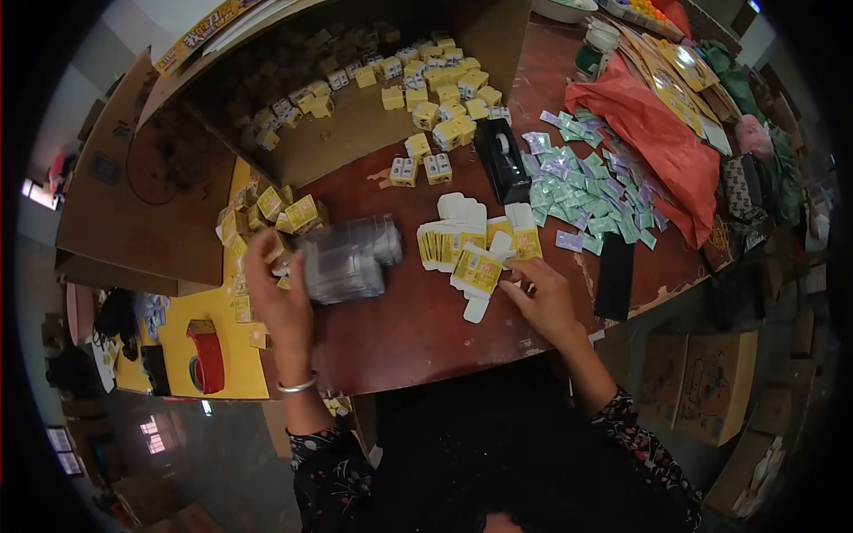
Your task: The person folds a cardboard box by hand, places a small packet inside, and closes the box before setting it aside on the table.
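Observation:
My right hand [539, 304] pinches a flat, unfolded yellow-and-white carton [480, 269] between thumb and fingers. Behind it lies a pile of similar flat cartons [435, 246], some fanned out, with white flaps showing. My left hand [283, 298], with a silver bangle at the wrist, has thumb and fingers apart. It is beside a stack of clear plastic pieces [346, 266], blurred in this view. Small folded yellow boxes [302, 213] lie heaped just behind its fingers.
A large cardboard box [346, 151] on its side holds many small yellow boxes. A black tape dispenser [504, 160] stands beside green and purple sachets [586, 191], with a red plastic bag [657, 133] beyond. A black flat object [614, 277] lies near the front edge.

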Tool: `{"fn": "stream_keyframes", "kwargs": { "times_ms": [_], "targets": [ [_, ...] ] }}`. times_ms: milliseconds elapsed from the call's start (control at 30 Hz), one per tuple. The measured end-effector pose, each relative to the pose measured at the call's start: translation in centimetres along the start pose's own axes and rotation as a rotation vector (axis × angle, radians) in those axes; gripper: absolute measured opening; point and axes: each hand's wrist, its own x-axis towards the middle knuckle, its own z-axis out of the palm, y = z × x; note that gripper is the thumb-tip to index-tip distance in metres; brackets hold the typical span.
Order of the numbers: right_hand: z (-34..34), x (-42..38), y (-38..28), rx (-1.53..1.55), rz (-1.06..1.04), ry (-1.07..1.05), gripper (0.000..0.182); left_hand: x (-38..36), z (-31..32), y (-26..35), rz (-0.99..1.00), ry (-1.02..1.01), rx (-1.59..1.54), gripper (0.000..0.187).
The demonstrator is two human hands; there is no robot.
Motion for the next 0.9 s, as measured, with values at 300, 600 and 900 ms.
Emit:
{"fn": "stream_keyframes", "kwargs": {
  "times_ms": [300, 600, 900],
  "targets": [
    [2.1, 2.3, 1.2, -0.026, 0.031, -0.068, 0.030, -12.6, 12.7, 2.4, -0.208, -0.576, -0.293, 0.024],
    [-2.0, 0.1, -1.4, 0.415, -0.142, -0.253, 0.010, -11.4, 9.0, 3.5, -0.462, -1.120, -0.981, 0.019],
    [-3.3, -0.4, -3.1, 0.487, -0.350, -0.169, 0.047, -12.1, 8.3, 4.8, -0.469, -0.927, -1.254, 0.041]
  ]
}}
